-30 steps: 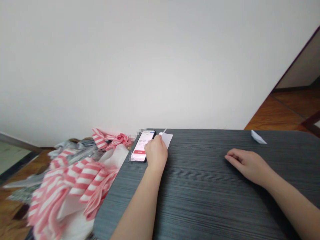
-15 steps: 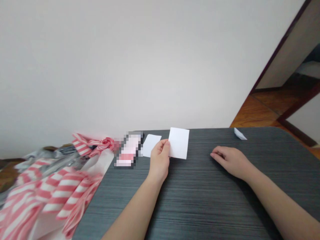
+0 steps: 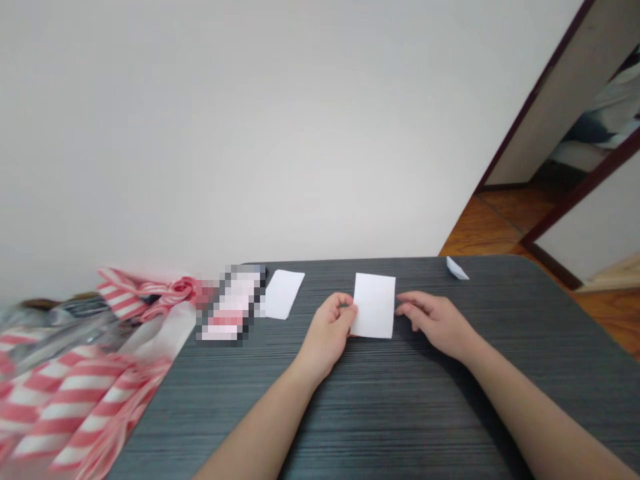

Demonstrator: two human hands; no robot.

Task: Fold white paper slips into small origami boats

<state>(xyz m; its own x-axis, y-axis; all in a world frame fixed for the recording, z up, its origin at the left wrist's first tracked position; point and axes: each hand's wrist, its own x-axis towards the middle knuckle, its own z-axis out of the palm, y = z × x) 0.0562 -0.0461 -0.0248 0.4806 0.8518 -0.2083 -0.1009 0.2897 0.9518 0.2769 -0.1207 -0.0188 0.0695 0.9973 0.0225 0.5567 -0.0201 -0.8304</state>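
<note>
Looking at the desk [image 3: 400, 427], what step are the hands on?

Handling one white sheet [image 3: 375, 305] at about 12 o'clock. The left hand [image 3: 327, 333] pinches its left edge, and the right hand [image 3: 435, 323] has come in from 2 o'clock, loosely open.

Is the right one touching it?

Its fingers [image 3: 409, 307] are just beside the right edge. I can't tell whether they actually touch.

And the sheet itself?

Plain, rectangular, flat, with no crease that I can make out. It looks slightly tilted, and I can't tell whether its lower edge rests on the desk.

What does the next move call for?

I'd judge a steady hold on that right edge, so both sides of the sheet are under control.

What's around it?

A second sheet [image 3: 283, 294] lies at 11 o'clock beside a blurred-out phone [image 3: 231, 303], a small folded paper [image 3: 457, 269] sits at 1 o'clock near the far edge, and striped cloth [image 3: 75, 393] heaps at 9 o'clock
</note>
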